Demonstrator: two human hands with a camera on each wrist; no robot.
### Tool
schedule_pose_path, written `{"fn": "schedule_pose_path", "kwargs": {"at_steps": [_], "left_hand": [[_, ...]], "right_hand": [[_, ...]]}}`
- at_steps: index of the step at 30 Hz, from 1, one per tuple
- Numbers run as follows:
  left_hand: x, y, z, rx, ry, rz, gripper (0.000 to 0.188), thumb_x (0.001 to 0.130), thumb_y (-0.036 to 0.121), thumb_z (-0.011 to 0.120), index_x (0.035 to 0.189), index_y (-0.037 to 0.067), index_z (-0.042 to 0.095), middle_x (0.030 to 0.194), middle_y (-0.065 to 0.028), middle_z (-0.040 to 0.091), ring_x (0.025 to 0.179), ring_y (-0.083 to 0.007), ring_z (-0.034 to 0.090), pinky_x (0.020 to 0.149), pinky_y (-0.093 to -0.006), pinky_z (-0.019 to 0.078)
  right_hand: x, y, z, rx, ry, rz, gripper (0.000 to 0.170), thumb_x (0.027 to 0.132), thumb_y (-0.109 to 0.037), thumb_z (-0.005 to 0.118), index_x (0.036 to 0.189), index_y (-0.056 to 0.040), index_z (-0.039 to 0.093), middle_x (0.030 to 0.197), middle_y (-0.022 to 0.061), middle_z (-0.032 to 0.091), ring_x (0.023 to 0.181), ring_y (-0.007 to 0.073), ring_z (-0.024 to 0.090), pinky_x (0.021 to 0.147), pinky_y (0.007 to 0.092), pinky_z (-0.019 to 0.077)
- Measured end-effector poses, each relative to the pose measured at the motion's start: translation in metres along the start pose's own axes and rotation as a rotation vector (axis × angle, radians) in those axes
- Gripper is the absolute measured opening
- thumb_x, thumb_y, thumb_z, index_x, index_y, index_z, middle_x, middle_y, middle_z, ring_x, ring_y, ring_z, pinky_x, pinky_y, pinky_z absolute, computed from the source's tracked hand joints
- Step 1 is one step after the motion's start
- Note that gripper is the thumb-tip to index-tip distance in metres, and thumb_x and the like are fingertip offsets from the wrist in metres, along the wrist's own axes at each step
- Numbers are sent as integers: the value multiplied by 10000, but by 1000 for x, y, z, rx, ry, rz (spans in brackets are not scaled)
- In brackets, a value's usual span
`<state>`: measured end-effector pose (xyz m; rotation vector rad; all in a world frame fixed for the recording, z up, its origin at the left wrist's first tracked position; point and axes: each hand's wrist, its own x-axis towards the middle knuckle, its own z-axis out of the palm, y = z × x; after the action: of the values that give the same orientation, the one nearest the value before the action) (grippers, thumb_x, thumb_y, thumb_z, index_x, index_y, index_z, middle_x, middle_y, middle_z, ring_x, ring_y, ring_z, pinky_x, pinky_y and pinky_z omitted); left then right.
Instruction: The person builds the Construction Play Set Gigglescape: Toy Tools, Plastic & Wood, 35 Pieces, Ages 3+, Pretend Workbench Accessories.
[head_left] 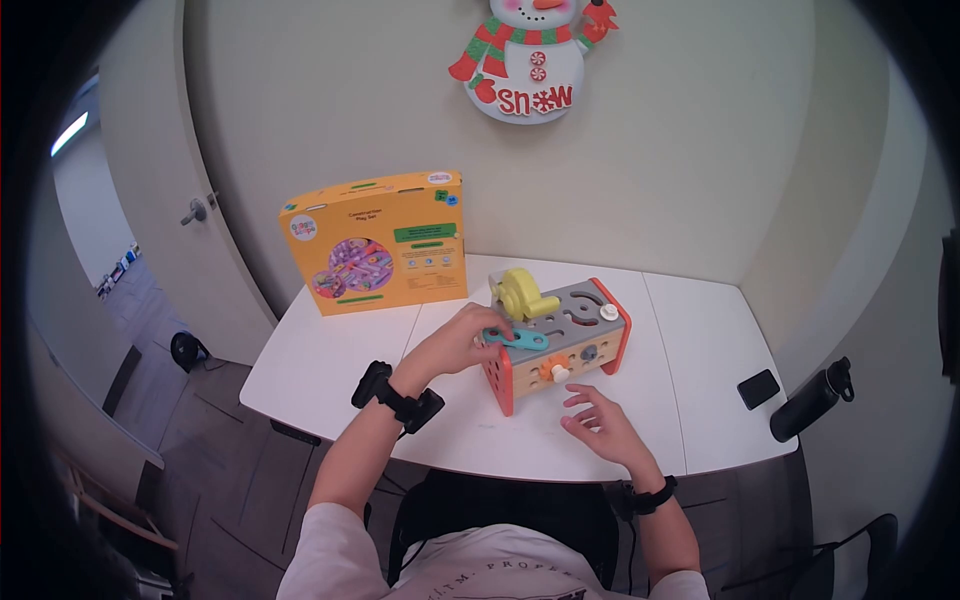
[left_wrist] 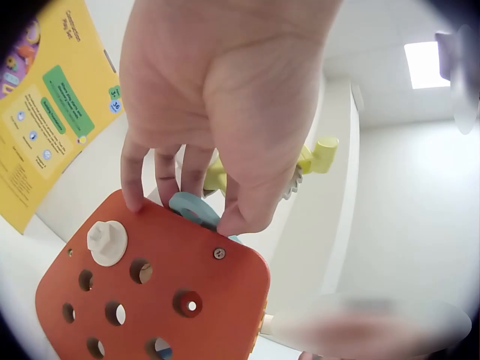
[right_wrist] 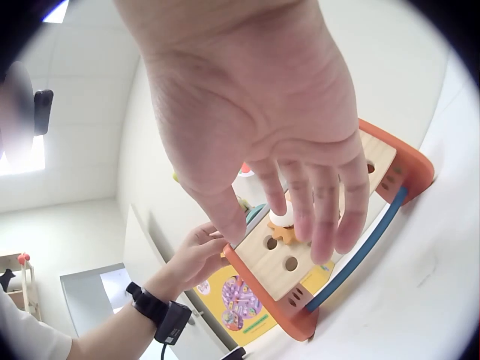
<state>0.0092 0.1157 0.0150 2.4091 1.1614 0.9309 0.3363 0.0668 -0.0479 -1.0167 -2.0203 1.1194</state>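
Observation:
On the table stands a toy workbench with a grey top, wooden front and red end panels. My left hand reaches over its left end, pinching a flat teal strip with holes at the top. In the left wrist view the thumb presses on the teal strip beside the red end panel. My right hand hovers before the bench front with relaxed fingers, holding nothing. Near it, an orange gear with a white bolt sits on the front. A yellow-green toy piece with a handle rests on top.
Behind the bench, to the left, stands a yellow play set box. A phone and a black bottle are at the table's right end. A grey knob and a white knob are on the bench.

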Motion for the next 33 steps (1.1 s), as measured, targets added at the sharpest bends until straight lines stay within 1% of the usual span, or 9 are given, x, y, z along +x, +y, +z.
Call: {"fn": "schedule_pose_path", "kwargs": {"at_steps": [2,5,8,11,14,17,27,30,33], "left_hand": [[2,-1,0,0,0,-4,195,851,66,759,1045,63,739,1073,-89,729,1127,-287,638,1017,-391,472],[-2,-2,-2,-19,-18,-11,274,845,102,784,1111,87,720,1222,-76,696,1169,-271,620,1035,-426,479],[-13,-5,6,-87,163,-181,603,807,240,867,1329,105,597,1432,-114,570,1255,-274,572,1060,-474,480],[-20,-9,19,-91,278,-292,1124,704,376,957,1584,108,310,1553,-168,409,1376,-325,486,1116,-509,456],[-19,-9,33,-152,228,-294,1447,621,436,1001,1659,56,67,1563,-233,344,1460,-390,397,1162,-525,421],[-16,-15,45,-224,215,-254,1522,608,430,1011,1672,48,-8,1571,-267,310,1491,-417,356,1185,-543,395],[-21,-2,54,-160,259,-325,1502,621,472,995,1659,3,16,1563,-296,288,1496,-417,339,1197,-508,387],[-24,3,54,-150,268,-314,1508,613,502,990,1652,-14,27,1536,-304,314,1478,-425,347,1202,-509,368],[-29,9,50,-104,304,-272,1487,626,531,973,1643,-36,47,1519,-297,331,1428,-430,386,1198,-504,356]], "right_hand": [[-2,-3,0,-9,-3,-6,587,959,-221,772,1463,-59,518,1216,156,695,927,228,744,790,336,602],[-2,-5,-2,-16,-8,-14,580,956,-214,773,1456,-61,523,1208,161,696,933,234,744,788,340,604],[-1,-4,-1,-24,-16,-21,570,956,-212,772,1448,-60,528,1200,165,697,939,237,743,789,344,604],[-2,-3,-1,-33,-31,-29,562,958,-216,770,1442,-58,532,1193,165,697,942,242,744,792,349,605],[-2,-1,1,-44,-46,-42,558,960,-220,768,1439,-57,534,1189,163,698,944,246,744,791,354,606],[-3,-4,-1,-43,-59,-17,551,970,-223,761,1445,-58,537,1203,148,695,972,233,736,826,349,597],[-5,-9,-1,-42,-72,-28,521,973,-193,756,1436,-62,557,1176,127,708,979,213,732,844,336,591],[-9,-26,-4,-24,-3,-73,432,968,-134,750,1369,-45,614,1176,119,709,984,200,727,835,322,589],[-17,-48,-12,11,134,-214,318,954,-41,726,1265,-15,669,1152,120,707,996,193,714,841,309,581]]}}
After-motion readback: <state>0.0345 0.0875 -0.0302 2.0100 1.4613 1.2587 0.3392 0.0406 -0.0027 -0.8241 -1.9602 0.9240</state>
